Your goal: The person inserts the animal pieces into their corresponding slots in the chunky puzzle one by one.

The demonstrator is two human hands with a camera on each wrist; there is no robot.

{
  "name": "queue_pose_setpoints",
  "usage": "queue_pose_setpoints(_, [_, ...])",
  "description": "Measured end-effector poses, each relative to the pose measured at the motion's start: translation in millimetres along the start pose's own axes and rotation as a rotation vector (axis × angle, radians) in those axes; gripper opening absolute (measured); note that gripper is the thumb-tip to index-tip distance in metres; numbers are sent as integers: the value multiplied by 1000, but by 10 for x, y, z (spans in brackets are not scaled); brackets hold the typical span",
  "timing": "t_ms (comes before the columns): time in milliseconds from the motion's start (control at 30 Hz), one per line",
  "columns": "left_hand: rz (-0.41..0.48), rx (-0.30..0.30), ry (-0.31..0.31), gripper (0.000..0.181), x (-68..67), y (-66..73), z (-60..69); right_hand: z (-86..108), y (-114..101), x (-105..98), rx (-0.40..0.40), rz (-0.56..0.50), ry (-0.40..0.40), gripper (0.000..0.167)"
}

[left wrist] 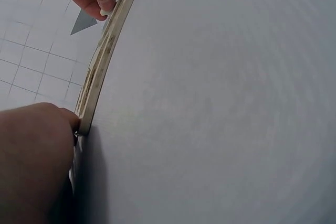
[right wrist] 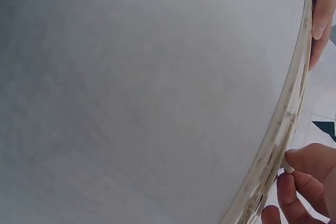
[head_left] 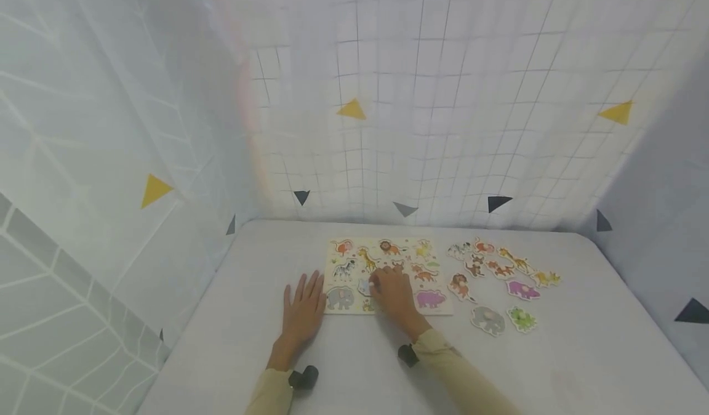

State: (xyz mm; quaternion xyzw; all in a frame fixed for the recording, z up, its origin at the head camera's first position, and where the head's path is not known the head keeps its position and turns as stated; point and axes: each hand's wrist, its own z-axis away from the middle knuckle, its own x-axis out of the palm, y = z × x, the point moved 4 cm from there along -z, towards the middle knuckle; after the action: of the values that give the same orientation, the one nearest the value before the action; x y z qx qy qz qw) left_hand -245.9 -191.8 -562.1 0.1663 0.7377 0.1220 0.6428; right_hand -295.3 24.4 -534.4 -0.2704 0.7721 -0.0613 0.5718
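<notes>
A wooden animal puzzle board (head_left: 327, 309) lies on the white table, printed with a zebra, giraffe, lion, elephant and other animals. The left hand (head_left: 303, 309) rests beside the board's left edge, fingers extended and touching it. Over the lower middle of the board, the right hand (head_left: 394, 293) pinches the small pale knob (right wrist: 287, 166) of a puzzle piece between thumb and fingers. That hand mostly hides the piece; a pale blue patch (head_left: 364, 287) shows beside the fingertips. The left wrist view also shows the knob under the right fingertips, just above the board.
Loose knobbed puzzle pieces lie right of the board, among them a grey elephant (head_left: 488, 321), a green animal (head_left: 522, 319), a purple animal (head_left: 523, 290), a lion (head_left: 461, 287), a giraffe (head_left: 514, 259) and a zebra (head_left: 459, 250). Fabric walls surround the table's back and sides.
</notes>
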Motion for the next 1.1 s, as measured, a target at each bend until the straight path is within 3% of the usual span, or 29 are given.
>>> queue_pose_setpoints(300, [-54,-7,-17,55,29,-19,-7,15,-32,-24,-1,5,17,9])
queue_pose_setpoints(933, [-45,-19,-34,56,38,-19,-15,8,38,6,-9,2,-19,10])
queue_pose_setpoints(1100, [-46,-5,2,56,58,-33,-13,-5,140,-107,16,-46,-31,11])
